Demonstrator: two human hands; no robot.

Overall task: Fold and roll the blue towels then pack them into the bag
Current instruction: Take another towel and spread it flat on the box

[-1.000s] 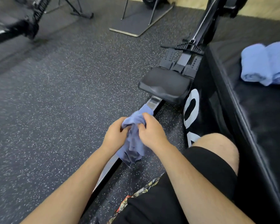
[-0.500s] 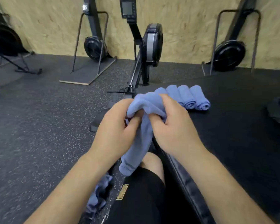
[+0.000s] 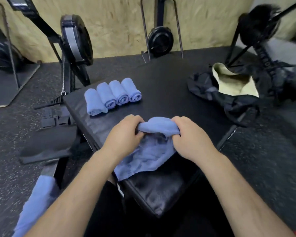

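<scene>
On the black padded platform (image 3: 169, 79), a soft, crumpled blue towel (image 3: 150, 154) lies near the front edge. Its fuzzy top is bunched btwn left hand (image 3: 125, 132) & right hand (image 3: 190, 134), both gripping w/ curled fingers, tips buried in cloth. Four rolled towels (image 3: 113, 94) sit behind-left; the limp black bag (image 3: 229, 93), pale lining showing, sits far right.

Left forearm (image 3: 75, 185) and right forearm (image 3: 237, 185), both bare, reach in from the near edge, converging toward centre. Left hand (image 3: 125, 134) and right hand (image 3: 190, 135) sit side by side, knuckles up, fingers curled, each gripping one end of the towel (image 3: 158, 128).
</scene>
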